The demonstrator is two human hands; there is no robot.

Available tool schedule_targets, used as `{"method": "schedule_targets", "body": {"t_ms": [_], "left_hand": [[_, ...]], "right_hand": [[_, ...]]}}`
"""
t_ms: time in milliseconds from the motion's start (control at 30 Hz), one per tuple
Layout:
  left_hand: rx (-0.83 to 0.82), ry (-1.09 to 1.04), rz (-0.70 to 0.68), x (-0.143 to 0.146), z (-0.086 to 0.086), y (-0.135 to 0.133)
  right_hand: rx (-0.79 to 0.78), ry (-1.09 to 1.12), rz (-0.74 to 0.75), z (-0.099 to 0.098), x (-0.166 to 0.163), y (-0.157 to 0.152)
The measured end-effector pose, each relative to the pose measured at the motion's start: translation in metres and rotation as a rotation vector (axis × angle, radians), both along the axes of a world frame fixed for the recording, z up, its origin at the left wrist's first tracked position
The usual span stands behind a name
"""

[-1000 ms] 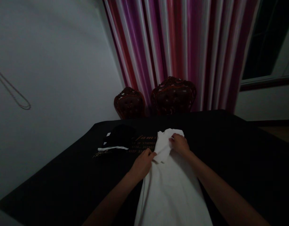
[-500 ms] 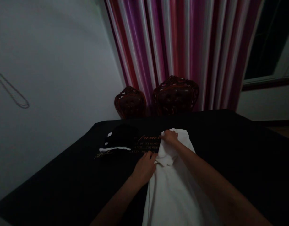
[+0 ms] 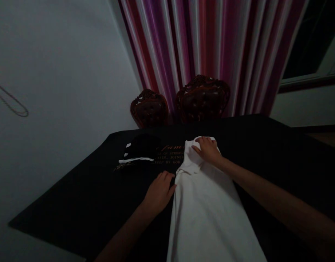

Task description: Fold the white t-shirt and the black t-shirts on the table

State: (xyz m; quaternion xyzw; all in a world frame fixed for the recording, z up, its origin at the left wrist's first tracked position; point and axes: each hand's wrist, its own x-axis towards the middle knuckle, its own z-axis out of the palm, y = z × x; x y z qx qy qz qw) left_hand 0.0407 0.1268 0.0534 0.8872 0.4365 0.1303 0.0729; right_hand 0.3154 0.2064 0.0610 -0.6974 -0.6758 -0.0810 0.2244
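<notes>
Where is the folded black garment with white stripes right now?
In the head view, the black garment lies on the dark tablecloth, left of the white shirt, beyond the left hand.

1 head-worn camera only; it looks forward and down across the dark table (image 3: 74, 203) from its near edge, close above the forearms; faces the striped curtain (image 3: 205, 47) and 2 chairs (image 3: 201, 98) beyond.
</notes>
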Motion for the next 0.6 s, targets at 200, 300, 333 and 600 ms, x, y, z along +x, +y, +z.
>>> {"method": "schedule_targets", "body": {"t_ms": [200, 300, 333, 600], "left_hand": [[-0.237, -0.129, 0.193, -0.037, -0.003, -0.105], [-0.232, -0.103, 0.249, -0.031, -0.010, -0.129], [-0.211, -0.074, 0.267, -0.027, -0.012, -0.131], [-0.128, 0.073, 0.318, -0.003, -0.014, -0.131]], "right_hand": [[-0.059, -0.049, 0.184, -0.030, 0.050, -0.197], [-0.043, -0.055, 0.161, -0.051, 0.042, -0.273], [-0.033, -0.059, 0.152, -0.056, 0.035, -0.289], [-0.051, -0.102, 0.102, -0.064, -0.012, -0.322]]}}
